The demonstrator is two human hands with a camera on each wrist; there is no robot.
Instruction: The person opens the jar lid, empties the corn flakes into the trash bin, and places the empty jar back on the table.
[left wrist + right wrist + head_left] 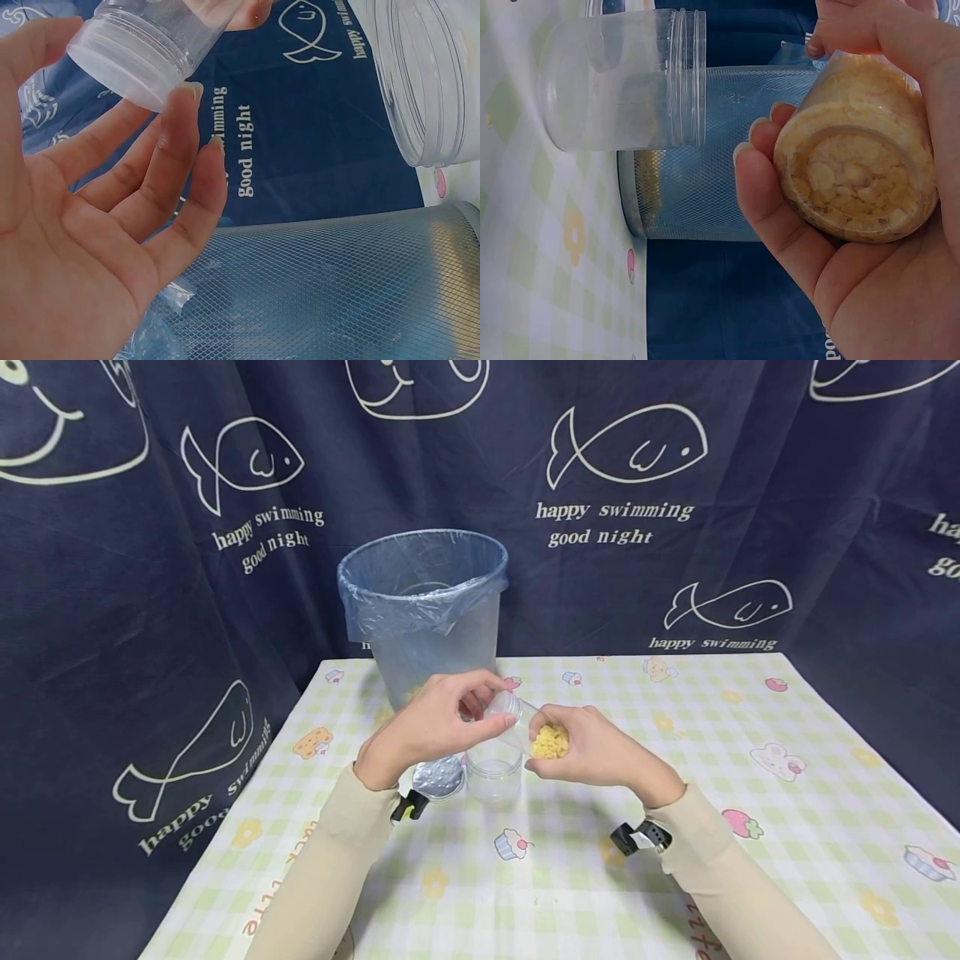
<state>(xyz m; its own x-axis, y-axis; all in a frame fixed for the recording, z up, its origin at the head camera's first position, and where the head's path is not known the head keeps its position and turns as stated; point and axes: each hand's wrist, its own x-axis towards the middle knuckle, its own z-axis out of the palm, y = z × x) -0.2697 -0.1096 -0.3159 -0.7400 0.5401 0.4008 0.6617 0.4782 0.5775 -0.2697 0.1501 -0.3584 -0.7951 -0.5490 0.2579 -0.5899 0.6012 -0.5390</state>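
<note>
My right hand point(592, 745) grips a small clear jar point(855, 169) by its lower part, with its fingers and thumb wrapped round it. Yellow flaky bits point(551, 742) fill its bottom end, and the jar tilts with its capped end toward my left hand point(435, 717). There, my left thumb and fingers pinch the translucent lid point(124, 64) at the jar's neck. Below the two hands, a second clear jar point(493, 783) stands upright and lidless on the table, its threaded neck point(688, 79) showing in the right wrist view.
A silver foil-like disc point(438, 777) lies left of the standing jar. Behind my left hand rises a mesh bin point(442, 647) lined with a blue plastic bag point(397, 614). The checked tablecloth point(555, 893) ends at a dark blue curtain point(600, 602) with fish drawings.
</note>
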